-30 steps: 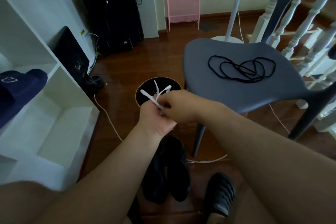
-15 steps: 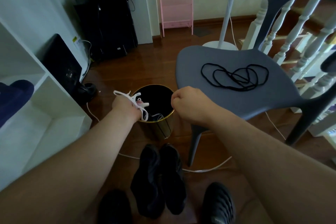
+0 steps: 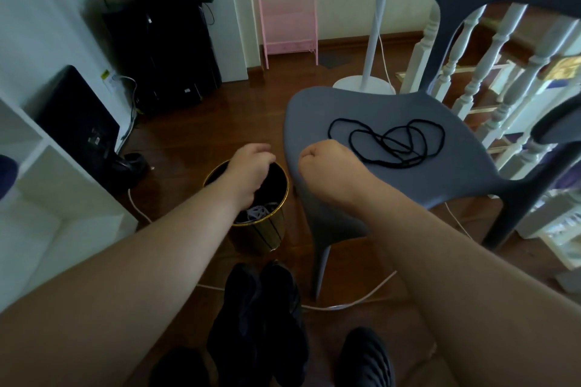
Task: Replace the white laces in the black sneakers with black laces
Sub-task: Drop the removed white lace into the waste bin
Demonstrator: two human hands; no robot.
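Note:
Two black sneakers [image 3: 261, 317] stand side by side on the floor between my arms. Black laces [image 3: 390, 143] lie in loose loops on the grey chair seat [image 3: 320, 113]. White laces [image 3: 257, 213] lie bunched inside the gold bin [image 3: 261, 229]. My left hand [image 3: 251, 168] hovers over the bin's mouth, fingers curled downward and holding nothing. My right hand [image 3: 327, 163] is a closed fist above the chair's front edge, just left of the black laces, with nothing visible in it.
A white shelf unit [image 3: 47, 198] stands at the left. A white cable [image 3: 345, 302] runs across the wooden floor under the chair. Black slippers [image 3: 364, 358] are at the bottom edge. White stair balusters [image 3: 490, 72] rise behind the chair; a pink rack [image 3: 287, 19] and black electronics [image 3: 163, 47] stand at the back.
My left hand carried the white laces over the bin and let them go; they now lie inside it. My right hand parted from the left and moved toward the chair.

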